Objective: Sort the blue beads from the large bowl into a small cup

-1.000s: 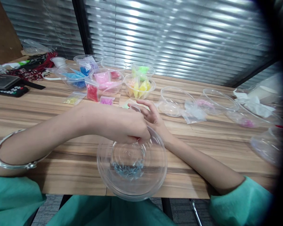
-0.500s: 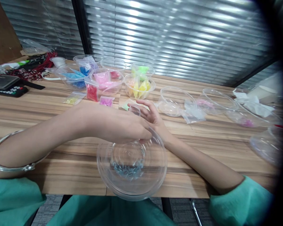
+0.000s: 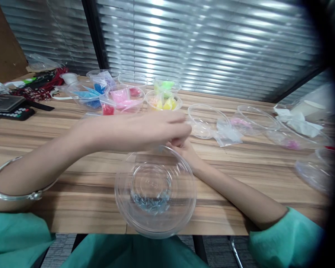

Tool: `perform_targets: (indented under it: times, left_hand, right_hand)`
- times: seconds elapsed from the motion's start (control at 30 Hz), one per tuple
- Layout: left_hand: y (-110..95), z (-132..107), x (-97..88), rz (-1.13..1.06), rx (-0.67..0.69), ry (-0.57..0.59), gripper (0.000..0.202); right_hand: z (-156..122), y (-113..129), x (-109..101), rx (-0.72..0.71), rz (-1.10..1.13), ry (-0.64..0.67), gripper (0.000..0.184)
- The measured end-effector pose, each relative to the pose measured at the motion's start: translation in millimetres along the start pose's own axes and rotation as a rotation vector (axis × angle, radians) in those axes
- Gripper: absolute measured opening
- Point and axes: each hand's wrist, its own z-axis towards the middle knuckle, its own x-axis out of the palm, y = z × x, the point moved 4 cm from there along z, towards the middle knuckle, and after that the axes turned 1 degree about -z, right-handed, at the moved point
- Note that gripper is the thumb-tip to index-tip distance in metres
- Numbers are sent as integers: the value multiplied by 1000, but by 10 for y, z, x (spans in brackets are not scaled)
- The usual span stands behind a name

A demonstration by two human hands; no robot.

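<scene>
A clear plastic bowl [image 3: 181, 212] stands at the table's near edge, with a curved band of small blue-grey tube-like pieces [image 3: 152, 204] along the near side of its floor. Just past the bowl's far rim, my left hand [image 3: 153, 128] is raised, palm down. Its fingers are bent together at the tips, and whatever they pinch is out of sight. My right hand [image 3: 185, 149] lies behind and beneath it, close to the far rim. Most of that hand's fingers are covered by the left hand.
Clear bowls with blue packets [image 3: 91, 96], pink packets [image 3: 121, 96] and yellow packets [image 3: 170, 103] line the back. Further right are more clear bowls [image 3: 209, 111], a plastic bag [image 3: 229, 134] and white tissue [image 3: 304, 124]. Red-and-black wires [image 3: 53, 80] and a black device [image 3: 11, 108] lie at left.
My left hand has risen out of the bowl and shifted away over my right hand. The right hand's spread fingers and the small clear piece by them are now covered.
</scene>
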Motion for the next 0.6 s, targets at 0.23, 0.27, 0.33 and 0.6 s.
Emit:
perform_targets:
  times: [0.23, 0.27, 0.33, 0.6]
  left_hand:
    - [489, 42, -4, -17, -142, -200, 15]
    - [538, 36, 19, -28, -139, -204, 14]
    - [594, 21, 55, -59, -121, -195, 15]
    - [555, 6, 65, -160, -68, -111, 17]
  right_hand:
    - [1, 38, 24, -52, 167, 43, 42]
    - [-3, 45, 23, -50, 159, 37, 42]
    - [-9, 53, 20, -49, 150, 33, 41]
    - [-2, 43, 2, -38, 131, 18, 39]
